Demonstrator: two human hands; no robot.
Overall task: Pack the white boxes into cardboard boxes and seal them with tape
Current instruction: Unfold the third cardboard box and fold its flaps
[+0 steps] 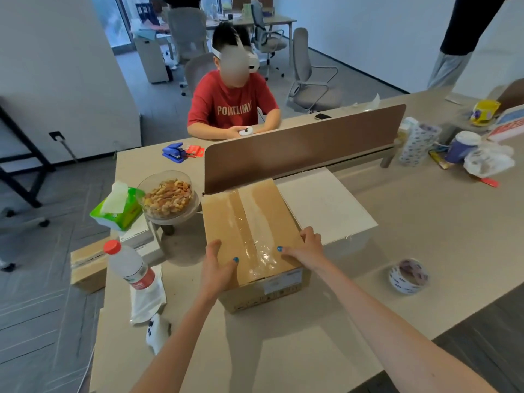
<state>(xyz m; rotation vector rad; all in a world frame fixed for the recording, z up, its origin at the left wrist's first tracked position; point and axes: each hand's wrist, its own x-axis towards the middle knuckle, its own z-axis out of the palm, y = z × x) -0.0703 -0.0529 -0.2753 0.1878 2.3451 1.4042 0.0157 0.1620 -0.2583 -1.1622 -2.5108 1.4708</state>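
Near the front edge of the desk [425,222], roughly mid-width, sits the cardboard box [249,239] with its flaps closed and a strip of clear tape [252,222] already running down the top seam. Both hands are on its near end: the left hand [217,269] is spread flat over the near-left corner, fingers draped onto the side and thumb on top, and the right hand [304,249] is pressed palm-down on the near-right part of the lid. Neither is clenched or really gripping anything, more like smoothing or steadying.

So progress-wise, I'd say this box is pretty much packed and sealed on top, at least along the seam I can see. Can't tell if the end edges got taped down properly. The tape roll [408,276] is parked off to the right near the front edge, well apart from the box. A big white box [326,205] lies just beside the carton on its right, touching or nearly so, so my guess is that one remains to be packed. Another taped carton [88,265] sits lower down past the desk's left edge.

Orientation: the box's long axis runs from the front edge toward the divider [303,143], angled slightly left, and the tape follows that same line.
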